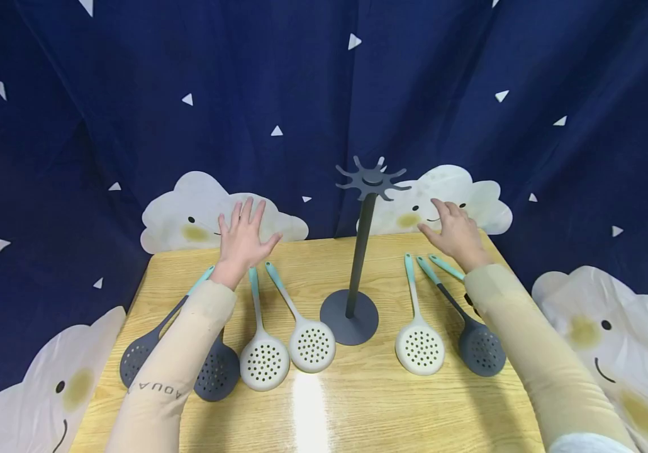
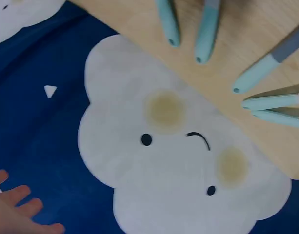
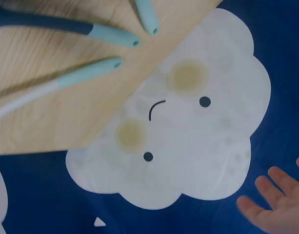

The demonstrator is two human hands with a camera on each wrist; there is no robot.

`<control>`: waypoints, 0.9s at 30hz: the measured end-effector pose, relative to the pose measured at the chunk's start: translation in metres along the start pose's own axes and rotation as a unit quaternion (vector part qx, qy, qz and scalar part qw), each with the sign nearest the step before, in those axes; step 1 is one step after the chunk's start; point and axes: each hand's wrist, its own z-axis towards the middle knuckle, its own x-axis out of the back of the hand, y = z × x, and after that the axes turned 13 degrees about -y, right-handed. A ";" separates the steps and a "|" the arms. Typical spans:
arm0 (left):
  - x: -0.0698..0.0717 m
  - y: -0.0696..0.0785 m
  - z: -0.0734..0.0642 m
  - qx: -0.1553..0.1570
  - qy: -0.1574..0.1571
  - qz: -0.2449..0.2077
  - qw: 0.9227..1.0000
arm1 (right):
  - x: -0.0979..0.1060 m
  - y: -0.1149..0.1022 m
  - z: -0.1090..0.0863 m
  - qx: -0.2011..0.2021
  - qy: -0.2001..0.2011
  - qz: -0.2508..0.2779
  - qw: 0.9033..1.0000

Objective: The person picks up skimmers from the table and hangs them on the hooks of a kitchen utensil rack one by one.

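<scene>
Both hands are held out over the far edge of the table with fingers spread. My left hand (image 1: pixel 243 242) is nearest the turquoise handles of the skimmers on the left. Below it lie two white skimmers (image 1: pixel 264 371) and dark grey skimmers (image 1: pixel 216 371), partly covered by the sleeve. My right hand (image 1: pixel 454 233) is above the right group: a white skimmer (image 1: pixel 420 358), a dark grey skimmer (image 1: pixel 479 352), and another turquoise handle (image 1: pixel 447 267) whose head is hidden under the arm. Neither hand holds anything. In the left wrist view, several turquoise handle ends (image 2: pixel 208 39) point toward the table edge.
A dark grey utensil stand (image 1: pixel 360 251) with a round base and a ring of hooks on top rises between the two groups. The wooden table (image 1: pixel 267 415) ends at a blue curtain (image 1: pixel 279 75) with white cloud shapes.
</scene>
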 end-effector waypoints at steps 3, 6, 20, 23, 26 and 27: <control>0.008 0.008 0.000 -0.044 0.078 -0.017 0.996 | -0.005 -0.002 0.002 0.012 0.031 0.046 0.998; 0.017 0.018 0.001 -0.102 0.171 -0.033 0.979 | -0.013 -0.005 0.004 0.013 0.050 0.079 0.996; 0.068 0.076 -0.010 -0.301 0.391 -0.081 0.866 | -0.061 -0.007 0.012 0.005 0.043 0.112 0.993; 0.076 0.086 -0.013 -0.323 0.400 -0.077 0.854 | -0.070 -0.005 0.012 -0.011 0.009 0.121 0.993; 0.082 0.095 -0.016 -0.343 0.407 -0.065 0.844 | -0.079 -0.005 0.011 -0.026 -0.021 0.132 0.991; 0.083 0.097 -0.016 -0.349 0.408 -0.061 0.841 | -0.082 -0.005 0.011 -0.031 -0.030 0.136 0.990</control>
